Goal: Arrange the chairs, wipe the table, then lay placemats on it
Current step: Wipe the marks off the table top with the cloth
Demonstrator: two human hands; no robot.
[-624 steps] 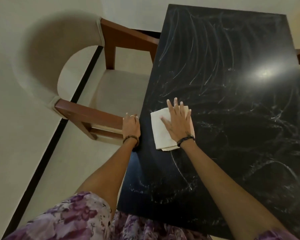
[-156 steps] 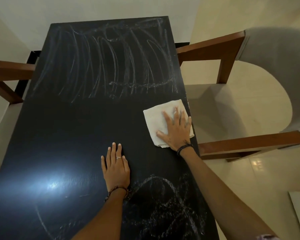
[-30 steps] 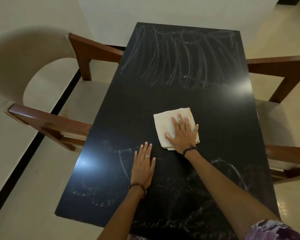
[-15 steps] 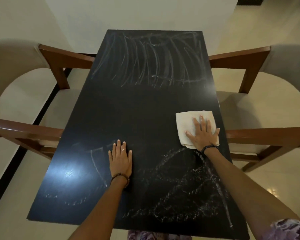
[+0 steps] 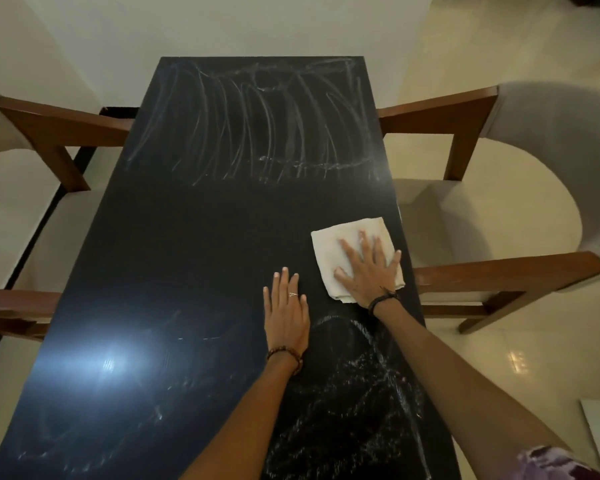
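A black table fills the middle of the head view, with wet wipe streaks at its far end and near its front right. A folded white cloth lies near the table's right edge. My right hand presses flat on the cloth with fingers spread. Just left of it, my left hand rests flat on the bare tabletop, fingers straight. One wooden armchair with a pale seat stands at the left side, and a second armchair at the right side.
A pale wall runs behind the table's far end. Pale glossy floor tiles lie to the right. A black skirting strip runs along the floor on the left. A lamp's glare sits on the tabletop's front left.
Over the last second my right hand slid the cloth from the table's middle to its right edge. My left hand stayed flat on the tabletop. The camera view shifted.
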